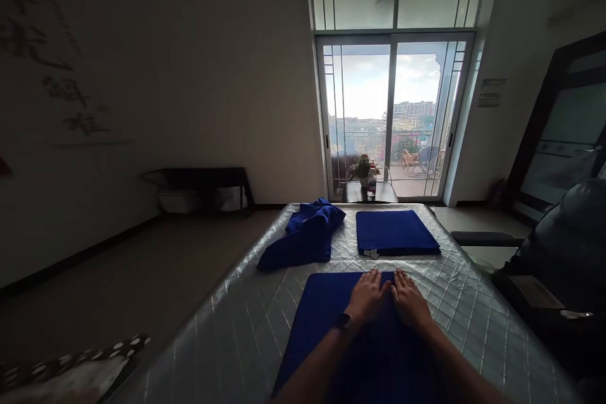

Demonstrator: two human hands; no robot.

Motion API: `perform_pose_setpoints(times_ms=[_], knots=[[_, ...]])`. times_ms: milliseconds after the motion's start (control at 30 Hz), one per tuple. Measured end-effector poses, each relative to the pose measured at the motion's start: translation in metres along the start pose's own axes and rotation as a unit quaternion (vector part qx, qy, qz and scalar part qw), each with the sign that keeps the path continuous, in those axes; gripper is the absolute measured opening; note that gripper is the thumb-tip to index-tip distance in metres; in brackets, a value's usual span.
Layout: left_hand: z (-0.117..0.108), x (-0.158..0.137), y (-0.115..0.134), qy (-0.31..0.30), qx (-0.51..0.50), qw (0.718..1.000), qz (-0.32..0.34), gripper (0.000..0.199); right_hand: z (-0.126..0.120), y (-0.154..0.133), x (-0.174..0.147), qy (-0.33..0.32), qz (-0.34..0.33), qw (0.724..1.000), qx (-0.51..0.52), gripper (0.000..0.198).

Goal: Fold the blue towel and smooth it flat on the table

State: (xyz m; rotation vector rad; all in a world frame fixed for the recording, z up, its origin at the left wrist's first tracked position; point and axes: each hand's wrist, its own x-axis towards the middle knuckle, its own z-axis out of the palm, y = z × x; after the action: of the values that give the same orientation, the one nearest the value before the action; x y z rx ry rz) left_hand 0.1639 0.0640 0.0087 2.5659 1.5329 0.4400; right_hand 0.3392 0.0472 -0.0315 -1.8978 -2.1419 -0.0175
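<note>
A flat blue cloth (326, 315) lies in front of me on a silver quilted cover (237, 328). Both palms rest on its far part: my left hand (367, 295), with a dark band at the wrist, and my right hand (409, 300) close beside it. The thumbs nearly meet, and the fingers stretch out flat toward the cloth's far edge. Beyond my hands, a neatly folded blue cloth stack (396, 231) with white tags sits on the right. To its left lies a crumpled blue cloth (310, 233). My forearms cover part of the near cloth.
Past the far edge stands a small dark table (353, 194) with a potted plant (363, 167), before a sliding glass door (391, 117). A dark armchair (563, 246) is close on the right. Along the left wall is a low black shelf (203, 180).
</note>
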Motion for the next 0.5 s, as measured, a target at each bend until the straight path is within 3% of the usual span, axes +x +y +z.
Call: perform_pose_setpoints(times_ms=[100, 200, 267, 500], knots=[[0.026, 0.014, 0.048, 0.009, -0.052, 0.998, 0.044, 0.063, 0.005, 0.006, 0.0, -0.002, -0.022, 1.0, -0.015, 0.062], [0.031, 0.008, 0.042, 0.011, -0.061, 0.998, 0.026, 0.071, 0.007, 0.007, 0.001, 0.003, -0.011, 1.0, -0.015, 0.062], [0.023, -0.003, 0.012, 0.006, -0.041, 0.999, 0.0, 0.077, 0.006, 0.004, 0.002, 0.008, 0.003, 1.0, -0.007, 0.062], [-0.022, -0.059, -0.127, 0.016, 0.042, 0.986, -0.159, 0.083, -0.005, -0.006, 0.0, 0.004, 0.024, 1.0, 0.003, 0.063]])
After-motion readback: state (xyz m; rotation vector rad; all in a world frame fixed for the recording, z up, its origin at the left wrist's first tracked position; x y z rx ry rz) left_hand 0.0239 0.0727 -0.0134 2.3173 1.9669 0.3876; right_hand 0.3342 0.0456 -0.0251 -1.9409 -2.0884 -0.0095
